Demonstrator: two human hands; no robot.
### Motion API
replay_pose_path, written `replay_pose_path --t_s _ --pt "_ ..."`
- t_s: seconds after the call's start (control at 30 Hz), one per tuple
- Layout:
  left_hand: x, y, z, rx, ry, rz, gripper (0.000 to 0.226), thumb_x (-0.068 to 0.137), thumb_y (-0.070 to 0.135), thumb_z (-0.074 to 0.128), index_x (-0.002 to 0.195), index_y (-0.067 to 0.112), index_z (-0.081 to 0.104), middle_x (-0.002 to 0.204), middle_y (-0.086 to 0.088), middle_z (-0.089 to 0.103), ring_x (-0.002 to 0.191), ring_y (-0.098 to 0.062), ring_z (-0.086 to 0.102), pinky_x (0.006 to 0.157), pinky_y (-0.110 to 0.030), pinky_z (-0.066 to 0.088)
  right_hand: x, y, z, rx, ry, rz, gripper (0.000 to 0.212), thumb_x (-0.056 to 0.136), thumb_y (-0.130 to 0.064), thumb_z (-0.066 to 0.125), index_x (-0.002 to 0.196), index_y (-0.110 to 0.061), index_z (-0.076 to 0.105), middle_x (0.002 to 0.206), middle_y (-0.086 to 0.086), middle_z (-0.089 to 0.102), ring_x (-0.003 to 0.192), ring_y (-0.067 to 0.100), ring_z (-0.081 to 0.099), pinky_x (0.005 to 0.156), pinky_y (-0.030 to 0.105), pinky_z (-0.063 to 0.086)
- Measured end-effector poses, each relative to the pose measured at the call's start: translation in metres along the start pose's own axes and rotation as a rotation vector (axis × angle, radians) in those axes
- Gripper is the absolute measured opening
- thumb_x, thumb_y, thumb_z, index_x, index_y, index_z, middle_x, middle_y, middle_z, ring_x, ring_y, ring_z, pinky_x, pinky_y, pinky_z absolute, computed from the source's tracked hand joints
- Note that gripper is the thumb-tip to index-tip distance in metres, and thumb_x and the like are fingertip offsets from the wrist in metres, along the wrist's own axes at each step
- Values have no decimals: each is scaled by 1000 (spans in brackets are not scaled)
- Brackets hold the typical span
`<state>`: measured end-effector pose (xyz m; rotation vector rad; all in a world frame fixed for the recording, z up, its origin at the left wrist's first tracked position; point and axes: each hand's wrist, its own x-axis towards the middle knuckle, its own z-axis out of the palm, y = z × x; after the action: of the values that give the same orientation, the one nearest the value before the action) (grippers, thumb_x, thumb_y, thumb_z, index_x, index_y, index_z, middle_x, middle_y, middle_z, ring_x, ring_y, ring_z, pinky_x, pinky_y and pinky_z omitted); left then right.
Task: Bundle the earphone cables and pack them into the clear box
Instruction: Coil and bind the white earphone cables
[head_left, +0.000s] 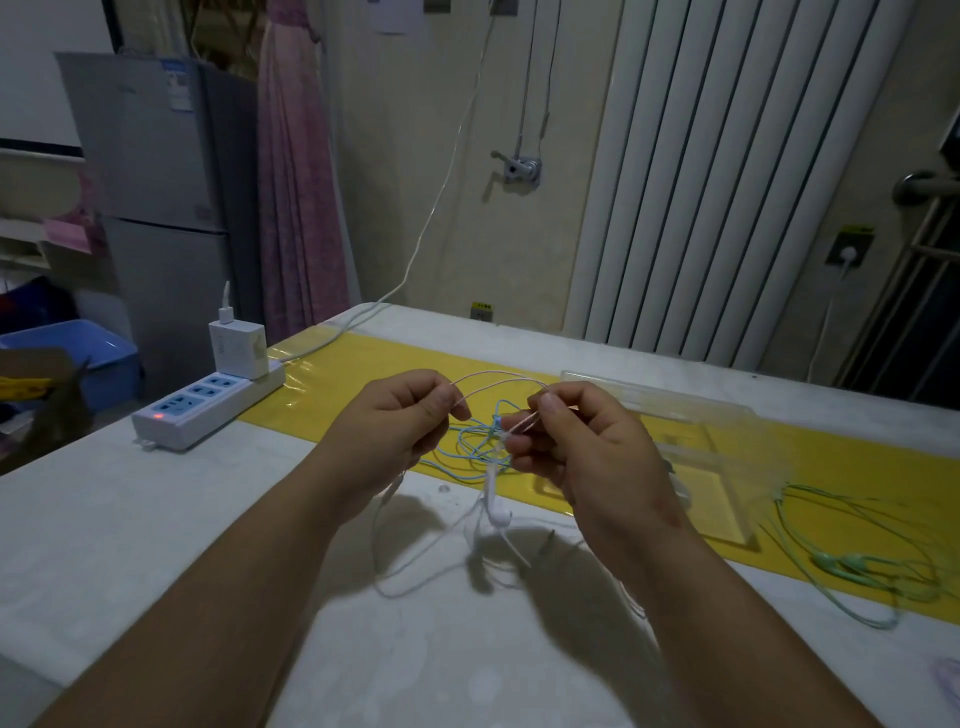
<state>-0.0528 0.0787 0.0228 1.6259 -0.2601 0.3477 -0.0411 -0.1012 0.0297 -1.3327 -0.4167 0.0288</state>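
Observation:
My left hand (400, 421) and my right hand (576, 447) are raised over the table, each pinching a thin pale pink-white earphone cable (498, 376) that arcs between them. Its white earbud (501, 514) and loose loops hang down to the table below. A blue earphone cable (475, 449) lies tangled on the yellow strip behind my hands. A green earphone cable (852, 561) lies loose at the right. The clear box (722, 467) stands open on the yellow strip just right of my right hand.
A white power strip (202, 410) with a charger (236, 348) plugged in sits at the table's left edge, its white cord running to the wall. A clear lid (660, 397) lies behind the box. A radiator and a fridge stand beyond the table.

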Motion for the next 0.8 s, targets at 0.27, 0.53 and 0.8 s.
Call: replay_pose_path --t_s 0.27,0.53,0.8 --pt "2 -1 -3 9 71 18 29 99 12 43 74 6 55 47 7 33 43 -6 26 41 -14 23 -3 2 0 -224 50 -141 11 96 -9 54 88 -11 59 65 2 68 59 10 59 56 21 46" --pt "2 -4 -2 88 -5 26 24 96 15 51 75 6 58 43 13 44 43 -2 29 42 -13 25 -4 -3 -4 -216 100 -218 13 96 -7 52 87 -12 59 67 3 69 59 12 61 57 24 52" --pt "-1 -8 -6 261 -81 47 13 74 29 69 71 17 65 60 0 48 58 -11 39 54 -22 31 -7 -7 -6 -152 165 -160 13 102 -16 44 92 -14 52 80 9 73 69 26 72 61 40 56"
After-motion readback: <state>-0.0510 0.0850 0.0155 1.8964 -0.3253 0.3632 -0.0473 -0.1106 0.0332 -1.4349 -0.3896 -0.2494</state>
